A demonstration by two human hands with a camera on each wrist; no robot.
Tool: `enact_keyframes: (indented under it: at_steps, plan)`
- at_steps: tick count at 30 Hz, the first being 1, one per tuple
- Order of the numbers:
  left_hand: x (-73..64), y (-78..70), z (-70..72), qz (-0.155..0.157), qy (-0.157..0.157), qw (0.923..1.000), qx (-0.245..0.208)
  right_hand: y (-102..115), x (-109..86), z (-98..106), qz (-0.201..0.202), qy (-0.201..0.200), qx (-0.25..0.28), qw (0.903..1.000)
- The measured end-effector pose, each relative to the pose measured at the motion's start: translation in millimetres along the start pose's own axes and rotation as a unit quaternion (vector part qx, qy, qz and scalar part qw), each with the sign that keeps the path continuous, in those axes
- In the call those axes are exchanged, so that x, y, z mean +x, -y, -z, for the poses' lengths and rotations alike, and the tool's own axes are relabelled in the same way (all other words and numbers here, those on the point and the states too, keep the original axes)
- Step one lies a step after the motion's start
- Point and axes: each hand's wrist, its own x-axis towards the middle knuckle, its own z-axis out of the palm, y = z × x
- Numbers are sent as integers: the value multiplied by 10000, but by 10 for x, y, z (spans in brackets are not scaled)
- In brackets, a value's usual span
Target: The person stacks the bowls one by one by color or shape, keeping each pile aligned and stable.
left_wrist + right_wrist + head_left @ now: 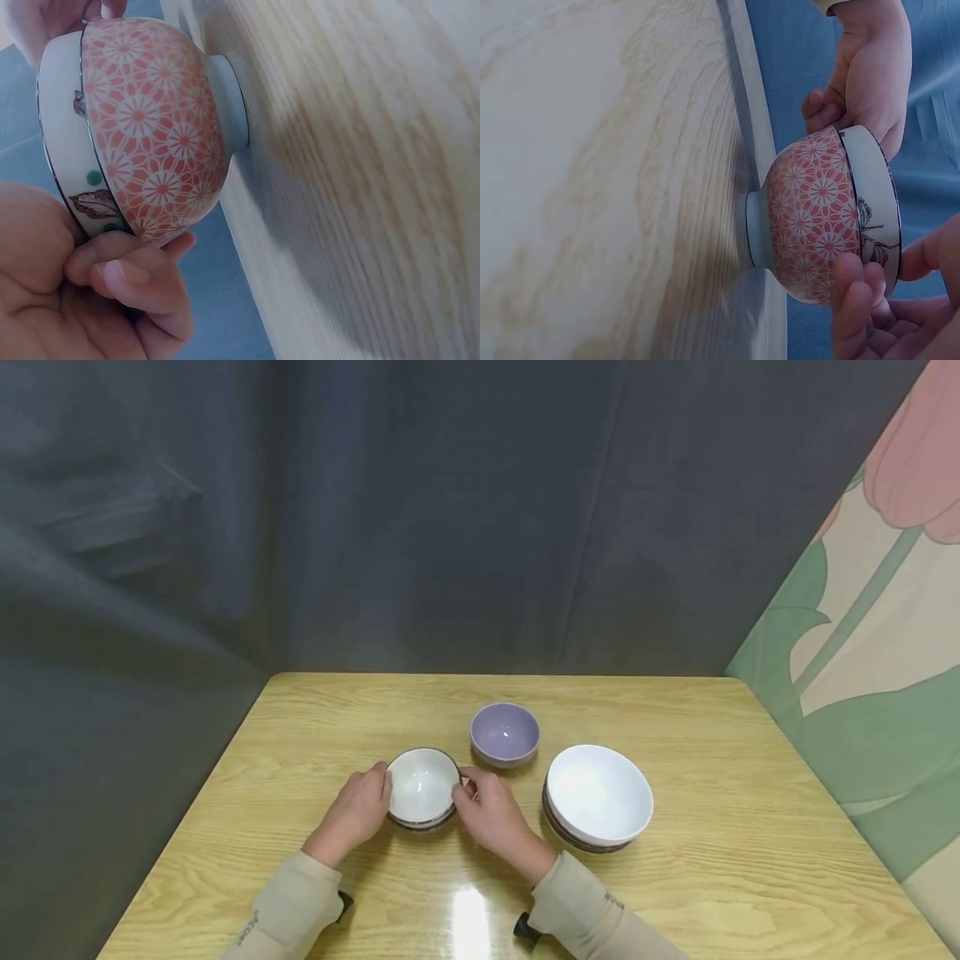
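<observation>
Two nested bowls stand upright at the middle left of the table: a white bowl [422, 785] with a dark rim sits inside a red flower-patterned bowl [150, 120]. Brown leaf marks and a green dot show on the inner bowl's outside wall in the left wrist view. My left hand [354, 810] grips the stack at its left side, fingers curled at the rim. Opposite it, my right hand [493, 814] pinches the right side between thumb and fingers. The pale foot of the red bowl is at the tabletop; whether it touches, I cannot tell.
A purple bowl [505, 733] stands behind and to the right of the held stack. Farther right, a large white bowl [600, 793] rests in a dark-rimmed bowl [577, 842]. Dark cloth [450, 527] hangs behind the wooden table [720, 760].
</observation>
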Motion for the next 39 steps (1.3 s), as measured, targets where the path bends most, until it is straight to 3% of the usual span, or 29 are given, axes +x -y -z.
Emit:
enact_keyframes:
  at_steps: [20, 32, 36, 39]
  plan:
    - [-38, -15, 24, -75, -97, 9999, 28, 25, 53, 23, 213, -56, -412, 9989]
    - [-34, 11, 16, 14, -140, 9998, -168, 21, 81, 42, 130, 55, -333, 9993]
    - [-39, 18, 9, 19, -186, 9997, -165, 15, 79, 41, 199, -99, -668, 9975]
    - [-47, 22, 7, 69, -160, 9997, -175, -11, 61, 25, 177, -417, -1211, 9916]
